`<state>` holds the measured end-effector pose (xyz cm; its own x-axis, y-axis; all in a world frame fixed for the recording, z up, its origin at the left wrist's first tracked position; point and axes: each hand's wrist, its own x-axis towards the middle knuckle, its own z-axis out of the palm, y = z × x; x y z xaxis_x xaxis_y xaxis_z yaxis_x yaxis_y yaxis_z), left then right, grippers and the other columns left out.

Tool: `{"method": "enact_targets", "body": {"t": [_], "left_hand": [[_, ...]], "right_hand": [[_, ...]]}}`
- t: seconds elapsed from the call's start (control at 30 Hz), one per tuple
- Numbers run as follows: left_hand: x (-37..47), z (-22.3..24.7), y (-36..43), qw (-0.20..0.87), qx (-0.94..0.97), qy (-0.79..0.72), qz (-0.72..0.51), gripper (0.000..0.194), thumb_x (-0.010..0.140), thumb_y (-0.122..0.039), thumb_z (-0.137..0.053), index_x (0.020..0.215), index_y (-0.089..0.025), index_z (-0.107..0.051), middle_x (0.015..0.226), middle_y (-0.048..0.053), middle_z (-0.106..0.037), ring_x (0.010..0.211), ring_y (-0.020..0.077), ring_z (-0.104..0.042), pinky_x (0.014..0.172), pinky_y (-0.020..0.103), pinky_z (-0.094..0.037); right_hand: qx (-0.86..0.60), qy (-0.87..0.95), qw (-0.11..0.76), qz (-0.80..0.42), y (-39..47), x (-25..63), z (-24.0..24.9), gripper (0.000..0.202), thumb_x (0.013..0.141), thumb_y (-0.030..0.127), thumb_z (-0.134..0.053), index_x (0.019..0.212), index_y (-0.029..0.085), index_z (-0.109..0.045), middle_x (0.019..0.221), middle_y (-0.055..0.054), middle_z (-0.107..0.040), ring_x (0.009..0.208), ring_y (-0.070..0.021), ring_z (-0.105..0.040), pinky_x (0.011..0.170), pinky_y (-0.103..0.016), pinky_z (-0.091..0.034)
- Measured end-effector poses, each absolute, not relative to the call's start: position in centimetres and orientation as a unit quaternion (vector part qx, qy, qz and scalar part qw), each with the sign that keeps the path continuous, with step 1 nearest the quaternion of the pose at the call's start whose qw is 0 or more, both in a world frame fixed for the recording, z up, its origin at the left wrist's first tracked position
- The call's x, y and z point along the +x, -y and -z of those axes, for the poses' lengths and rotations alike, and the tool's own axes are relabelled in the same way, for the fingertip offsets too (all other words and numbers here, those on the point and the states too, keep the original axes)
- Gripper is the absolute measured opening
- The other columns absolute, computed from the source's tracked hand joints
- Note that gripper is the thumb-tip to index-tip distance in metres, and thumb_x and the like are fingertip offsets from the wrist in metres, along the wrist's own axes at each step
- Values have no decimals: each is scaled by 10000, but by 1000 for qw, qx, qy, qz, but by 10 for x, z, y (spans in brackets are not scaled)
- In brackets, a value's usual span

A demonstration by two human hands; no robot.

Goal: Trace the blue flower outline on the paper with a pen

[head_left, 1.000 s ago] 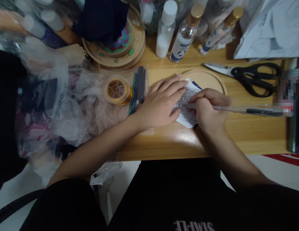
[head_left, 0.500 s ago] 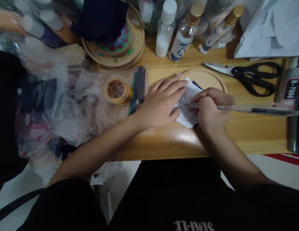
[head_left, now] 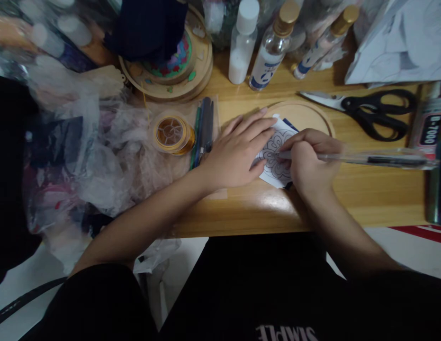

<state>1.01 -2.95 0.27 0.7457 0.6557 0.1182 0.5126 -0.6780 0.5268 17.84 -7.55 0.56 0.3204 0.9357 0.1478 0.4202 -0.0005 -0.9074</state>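
At the far left, crumpled clear bags [head_left: 113,175] blur what they contain, and a black shape is cut off by the picture's edge. Behind them, a dark cloth [head_left: 145,33] hides much of a round wooden piece [head_left: 201,66] with coloured bits on it. Next come a spool [head_left: 169,131] of golden thread and some slim dark rods [head_left: 206,124], their lower ends close to the left wrist.

The left hand [head_left: 238,154] lies flat, fingers extended and slightly parted, covering the left part of a small paper [head_left: 275,176] with a flower outline. Only slivers of something dark blue [head_left: 290,124] show beneath the paper. A pale wooden disc [head_left: 312,112] sits behind, partly hidden.

The right hand [head_left: 310,163] pinches a clear pen [head_left: 369,159], its tip hard to make out over the flower; the blurred rear end reaches toward a tube [head_left: 428,123] cut off at the right. Black-handled scissors [head_left: 376,113] lie behind the pen.

The table [head_left: 369,199] shows bare wood from the paper to its front edge, and more to the right below the pen; bags and rods crowd the left, bottles [head_left: 270,61] the back.
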Motion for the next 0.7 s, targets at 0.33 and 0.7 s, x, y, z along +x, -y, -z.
{"method": "enact_targets", "body": {"t": [0.33, 0.7], "left_hand": [[11, -5, 29, 247, 901, -329, -136, 521, 886, -172, -586, 1405, -132, -558, 1598, 143, -467, 1552, 320, -332, 1274, 530, -259], [10, -3, 29, 246, 901, -324, -147, 522, 880, -173, -566, 1401, -140, -557, 1599, 128, -471, 1549, 318, -340, 1271, 527, -264]], "right_hand": [[-654, 528, 474, -261, 76, 181, -2, 231, 728, 115, -492, 570, 232, -613, 542, 29, -622, 522, -139, -579, 535, -288, -444], [-661, 522, 469, -265, 77, 181, -6, 262, 756, 69, -486, 584, 221, -612, 550, 12, -586, 533, -141, -567, 557, -293, -451]]}}
